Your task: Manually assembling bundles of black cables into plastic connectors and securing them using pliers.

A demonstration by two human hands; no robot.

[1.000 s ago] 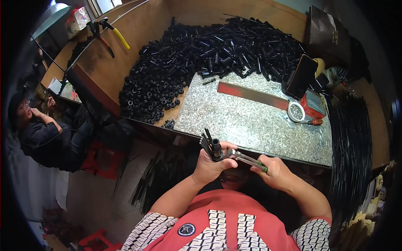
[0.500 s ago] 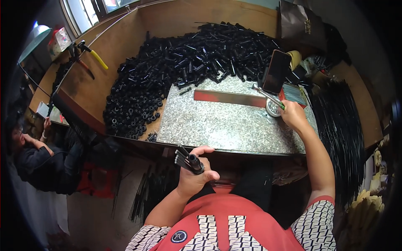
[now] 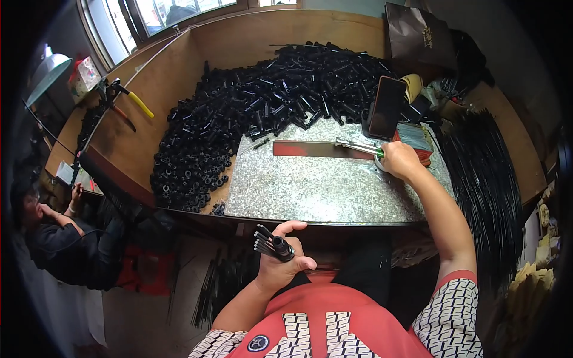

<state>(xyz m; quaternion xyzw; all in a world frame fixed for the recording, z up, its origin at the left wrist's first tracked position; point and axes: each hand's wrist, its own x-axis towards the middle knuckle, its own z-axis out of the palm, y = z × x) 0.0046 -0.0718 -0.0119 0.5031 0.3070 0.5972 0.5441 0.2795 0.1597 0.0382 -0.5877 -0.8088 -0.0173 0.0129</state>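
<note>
My left hand is in front of the table edge, its fingers wrapped round a bundle of thin black rods with a black tubular fitting among them. The thumb and index finger of that hand stick out to the right. Over the speckled board, my right hand is closed on green-handled pliers. Their jaws point left, above a long flat metal bar with reddish patches. A small round dish is mostly hidden by my right hand.
A big heap of black tubular parts lies behind and left of the board. A phone stands upright beside a red box. Long black rods lie at right. Yellow-handled pincers hang on the left partition; beyond it sits another person.
My right hand has moved left with the pliers, whose jaws went from above the round dish to over the metal bar. My left hand still holds the bundle. The view has shifted slightly.
</note>
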